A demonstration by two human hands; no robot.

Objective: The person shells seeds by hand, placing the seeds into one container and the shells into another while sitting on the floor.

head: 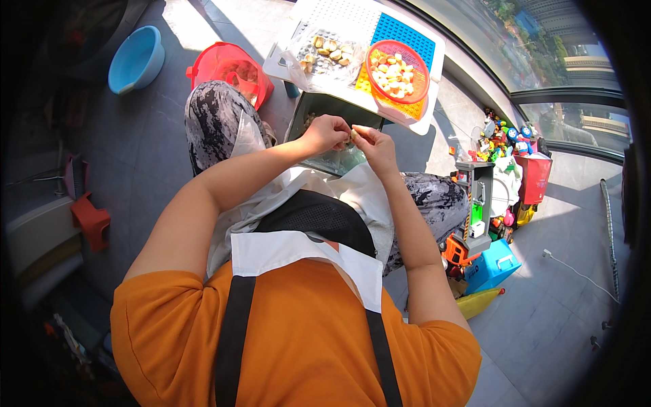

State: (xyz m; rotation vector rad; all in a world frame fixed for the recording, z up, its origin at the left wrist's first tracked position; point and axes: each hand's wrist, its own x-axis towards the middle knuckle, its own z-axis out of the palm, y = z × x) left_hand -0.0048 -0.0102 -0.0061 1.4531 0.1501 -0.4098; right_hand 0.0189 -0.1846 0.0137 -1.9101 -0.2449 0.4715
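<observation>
My left hand (327, 133) and my right hand (377, 146) meet over a dark bin (333, 104) between my knees. A small pale clove (353, 134), probably garlic, is pinched between their fingertips; the fingers partly hide it. Scraps that look like peelings lie in the bin, with a clear plastic liner. Beyond it, on a white table (430, 109) with building-brick plates, an orange-red mesh basket (374, 76) holds many peeled cloves (391, 76). Left of the basket, more yellowish cloves (333, 51) rest on a clear plastic bag (300, 71).
A red bag (216, 58) stands beside my left knee, and a light-blue basin (136, 61) sits farther left. Toys (501, 140), a toy garage (475, 203) and a blue box (491, 267) crowd my right side. A white cable (580, 274) lies on the floor near the window (569, 96).
</observation>
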